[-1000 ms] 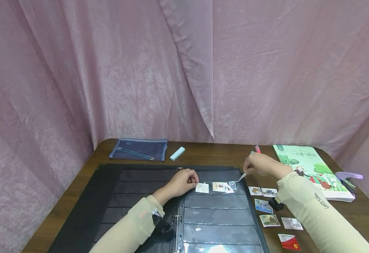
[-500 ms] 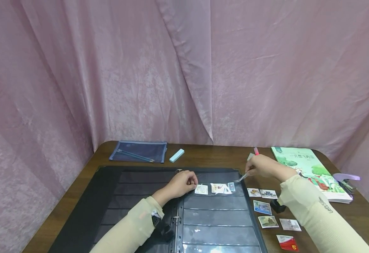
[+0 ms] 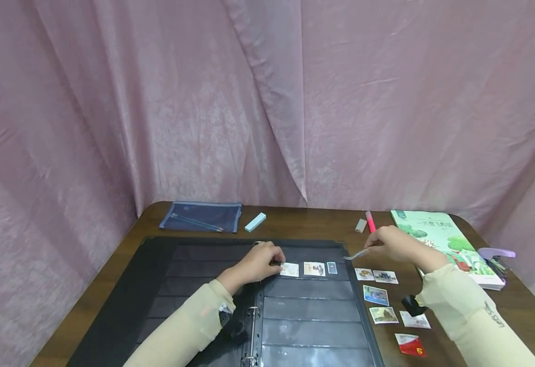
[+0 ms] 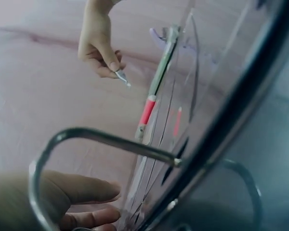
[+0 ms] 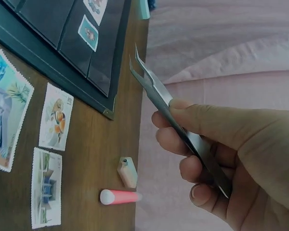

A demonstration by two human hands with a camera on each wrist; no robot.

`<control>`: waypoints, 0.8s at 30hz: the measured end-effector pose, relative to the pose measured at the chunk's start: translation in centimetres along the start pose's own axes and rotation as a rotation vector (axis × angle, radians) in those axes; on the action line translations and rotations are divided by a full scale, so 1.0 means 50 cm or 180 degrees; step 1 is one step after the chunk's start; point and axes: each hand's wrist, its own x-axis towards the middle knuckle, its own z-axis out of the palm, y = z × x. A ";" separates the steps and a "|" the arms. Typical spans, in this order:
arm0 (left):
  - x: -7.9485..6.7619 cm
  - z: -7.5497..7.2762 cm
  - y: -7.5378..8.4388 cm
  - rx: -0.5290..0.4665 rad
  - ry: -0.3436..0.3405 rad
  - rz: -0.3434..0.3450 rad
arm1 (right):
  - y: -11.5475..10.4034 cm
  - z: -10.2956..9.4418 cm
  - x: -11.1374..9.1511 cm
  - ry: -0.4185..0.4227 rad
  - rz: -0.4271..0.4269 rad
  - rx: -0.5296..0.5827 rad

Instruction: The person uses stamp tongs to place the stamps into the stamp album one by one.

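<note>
Right hand [image 3: 388,242] pinching slim metal tweezers [image 5: 158,101], tips parted and bare; left hand [image 3: 258,264], its grip not discernible, beside three stamps [image 3: 314,269] in the top row of the album page [image 3: 312,309]. Stamps presumably light, flimsy, easily creased, best taken by a margin. Chinese title on the green book [image 3: 451,245] too small to read surely

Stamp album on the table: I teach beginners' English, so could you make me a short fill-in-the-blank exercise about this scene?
The person's right grip holds a pair of metal ____.
In the head view, ____ stamps show in one row on the album page.
The lowest loose stamp in that view is mostly ____.
A thick ____ with a pale green cover lies on the table.

Missing words: tweezers; three; red; book.
</note>
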 end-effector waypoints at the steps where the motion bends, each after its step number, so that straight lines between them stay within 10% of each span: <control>1: -0.002 -0.003 0.003 0.0042 -0.0018 -0.0015 | 0.001 -0.001 -0.004 -0.0001 0.0018 0.0032; 16: -0.058 -0.048 0.069 0.0101 -0.0461 0.0133 | 0.001 0.003 -0.075 0.0226 0.0285 -0.0020; 24: -0.089 -0.040 0.092 0.0047 -0.0282 -0.0041 | 0.019 0.025 -0.124 0.0654 0.0083 -0.0238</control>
